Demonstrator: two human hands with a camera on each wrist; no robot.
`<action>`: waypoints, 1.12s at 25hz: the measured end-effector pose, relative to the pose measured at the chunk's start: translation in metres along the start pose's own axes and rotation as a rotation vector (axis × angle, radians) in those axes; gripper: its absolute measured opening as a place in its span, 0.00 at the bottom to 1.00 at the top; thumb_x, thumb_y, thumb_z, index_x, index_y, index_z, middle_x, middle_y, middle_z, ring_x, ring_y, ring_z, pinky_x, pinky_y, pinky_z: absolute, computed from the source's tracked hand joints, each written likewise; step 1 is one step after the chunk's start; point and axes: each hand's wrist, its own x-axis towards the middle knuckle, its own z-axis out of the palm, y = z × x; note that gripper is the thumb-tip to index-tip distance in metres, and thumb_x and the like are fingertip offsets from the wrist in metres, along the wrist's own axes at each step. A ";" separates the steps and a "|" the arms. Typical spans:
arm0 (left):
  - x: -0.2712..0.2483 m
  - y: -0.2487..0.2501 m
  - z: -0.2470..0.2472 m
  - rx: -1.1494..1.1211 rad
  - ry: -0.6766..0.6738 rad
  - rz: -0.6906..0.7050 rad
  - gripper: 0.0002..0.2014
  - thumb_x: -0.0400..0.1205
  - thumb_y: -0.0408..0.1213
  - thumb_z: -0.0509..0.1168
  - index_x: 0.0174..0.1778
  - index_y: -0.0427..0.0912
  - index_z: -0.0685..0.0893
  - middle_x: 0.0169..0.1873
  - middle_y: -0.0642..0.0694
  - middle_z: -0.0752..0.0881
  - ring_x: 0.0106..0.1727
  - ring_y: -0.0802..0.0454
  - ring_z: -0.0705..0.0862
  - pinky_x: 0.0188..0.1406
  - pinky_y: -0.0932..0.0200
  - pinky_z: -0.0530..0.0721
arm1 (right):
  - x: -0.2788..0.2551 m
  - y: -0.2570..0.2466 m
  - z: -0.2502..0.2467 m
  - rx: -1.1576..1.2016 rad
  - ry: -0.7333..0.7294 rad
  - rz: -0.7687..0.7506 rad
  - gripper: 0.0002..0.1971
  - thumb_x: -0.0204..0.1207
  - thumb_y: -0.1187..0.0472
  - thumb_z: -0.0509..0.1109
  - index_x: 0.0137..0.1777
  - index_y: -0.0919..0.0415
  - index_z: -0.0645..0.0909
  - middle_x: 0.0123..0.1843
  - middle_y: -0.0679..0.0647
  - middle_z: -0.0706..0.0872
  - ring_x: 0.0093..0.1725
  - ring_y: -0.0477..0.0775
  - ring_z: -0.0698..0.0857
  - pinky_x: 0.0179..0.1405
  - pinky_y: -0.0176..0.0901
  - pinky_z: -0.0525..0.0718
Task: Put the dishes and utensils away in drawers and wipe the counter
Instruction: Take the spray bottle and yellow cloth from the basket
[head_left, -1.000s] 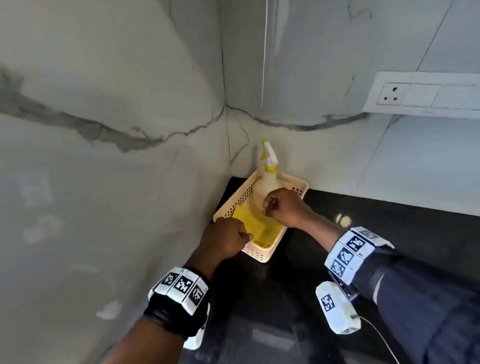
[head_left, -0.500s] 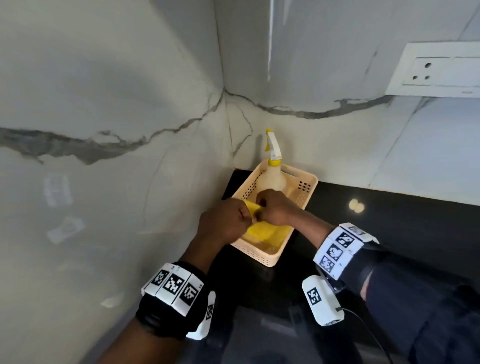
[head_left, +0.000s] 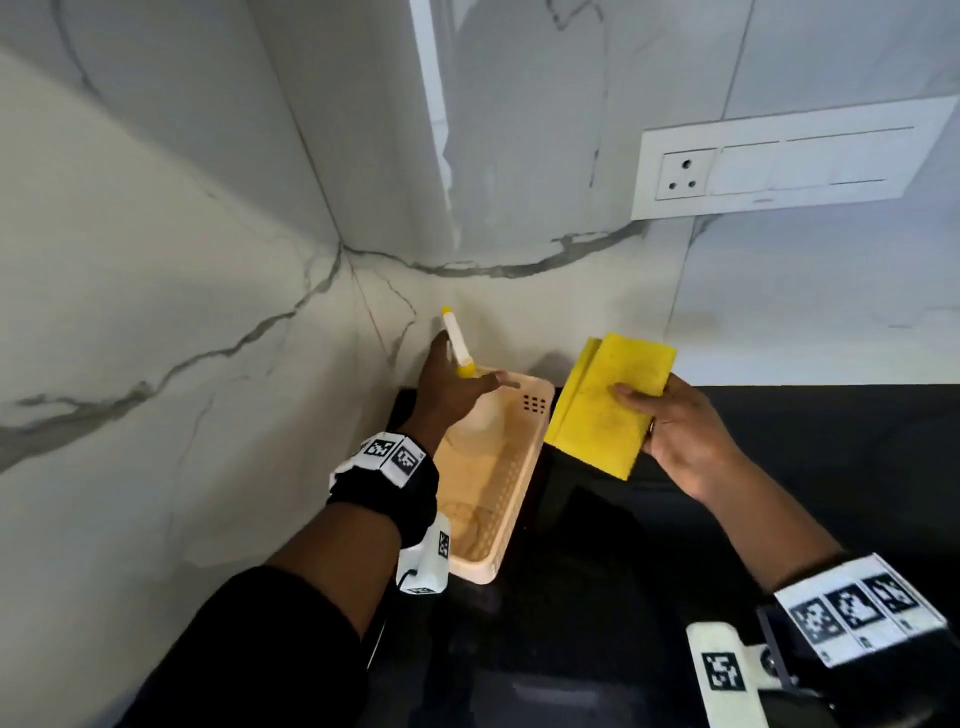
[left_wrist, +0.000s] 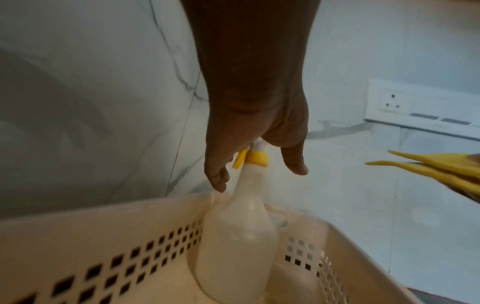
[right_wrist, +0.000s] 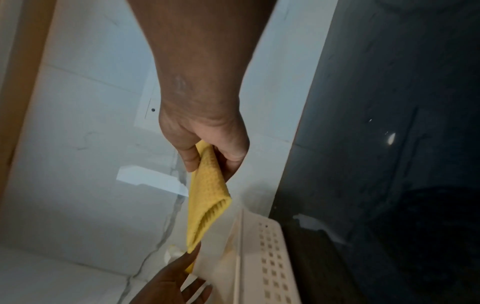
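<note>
My right hand (head_left: 680, 431) holds a folded yellow cloth (head_left: 608, 400) in the air, just right of the cream basket (head_left: 514, 499) and above the black counter (head_left: 810, 467). In the right wrist view the thumb and fingers (right_wrist: 207, 144) pinch the cloth (right_wrist: 207, 197) at its top edge. A spray bottle (head_left: 483, 415) with a yellow collar stands upright at the basket's far end. My left hand (head_left: 452, 395) reaches over its neck with fingers spread. In the left wrist view the hand (left_wrist: 249, 127) straddles the bottle (left_wrist: 239, 236) without closing on it.
The basket (left_wrist: 103, 226) sits in the corner where two marble-patterned walls meet. A white socket and switch panel (head_left: 779, 161) is on the back wall at the right. The dark counter (right_wrist: 389, 144) runs to the right and toward me.
Both hands were at the cloth inside the basket. Now my right hand has lifted the cloth out to the right, and my left hand has let go and moved to the spray bottle.
</note>
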 end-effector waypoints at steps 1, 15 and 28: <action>0.004 -0.001 0.005 -0.009 0.066 0.020 0.33 0.73 0.40 0.79 0.71 0.34 0.74 0.58 0.40 0.81 0.62 0.39 0.81 0.45 0.64 0.71 | -0.002 0.000 -0.007 -0.003 0.021 0.005 0.25 0.72 0.68 0.74 0.71 0.60 0.78 0.63 0.54 0.88 0.63 0.56 0.87 0.59 0.60 0.85; -0.036 0.066 -0.031 -0.326 -0.160 0.478 0.06 0.84 0.26 0.64 0.55 0.30 0.80 0.48 0.27 0.83 0.31 0.52 0.86 0.24 0.53 0.83 | -0.018 -0.009 -0.054 0.002 0.148 -0.078 0.21 0.75 0.70 0.74 0.67 0.60 0.80 0.62 0.57 0.88 0.59 0.56 0.87 0.48 0.53 0.85; -0.200 0.133 0.082 0.060 -0.501 0.071 0.22 0.80 0.45 0.65 0.31 0.27 0.83 0.24 0.35 0.84 0.17 0.41 0.75 0.15 0.57 0.74 | -0.076 -0.026 -0.157 -0.205 -0.020 -0.023 0.11 0.78 0.75 0.69 0.55 0.61 0.82 0.49 0.52 0.90 0.50 0.54 0.88 0.46 0.50 0.88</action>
